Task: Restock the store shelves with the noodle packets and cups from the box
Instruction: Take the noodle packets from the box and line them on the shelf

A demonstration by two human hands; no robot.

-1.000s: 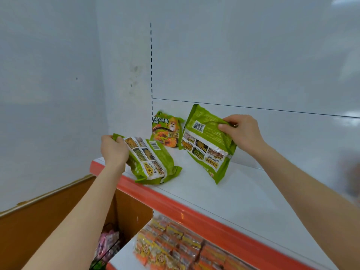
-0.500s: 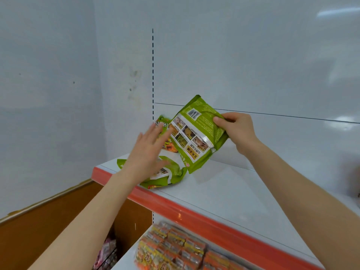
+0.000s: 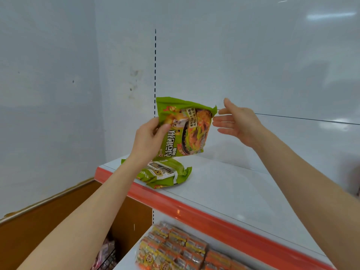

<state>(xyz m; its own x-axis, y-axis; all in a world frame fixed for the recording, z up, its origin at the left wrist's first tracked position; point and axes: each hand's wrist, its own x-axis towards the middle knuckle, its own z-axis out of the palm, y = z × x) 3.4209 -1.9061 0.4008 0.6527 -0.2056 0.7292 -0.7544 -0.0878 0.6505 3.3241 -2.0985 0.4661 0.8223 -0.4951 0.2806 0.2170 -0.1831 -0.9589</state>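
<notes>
L hand point(image 3: 148, 139) pinches green noodle pkt point(image 3: 185, 129) edge; R hand point(image 3: 239, 123) spread, empty. Stand pkt upright at shelf point(image 3: 233, 184) back, label out.

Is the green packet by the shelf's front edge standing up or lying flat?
Lying flat. The green packet rests on the shelf, back panel up, below the held packet in the left hand.

held packet point(image 3: 183, 131): glossy printed plastic film, creased, centre of the frame
flat packet point(image 3: 165, 175): the same shiny film, wrinkled at its sealed ends, just below
shelf point(image 3: 243, 193): smooth white, looks like painted metal, faint sheen
edge strip point(image 3: 204, 211): glossy orange-red plastic
back panel point(image 3: 253, 65): smooth white, slightly reflective, scuffed at upper centre
side board point(image 3: 39, 227): matt brown, wood-like, lower left
lower packets point(image 3: 175, 248): shiny wrappers, bottom centre
</notes>
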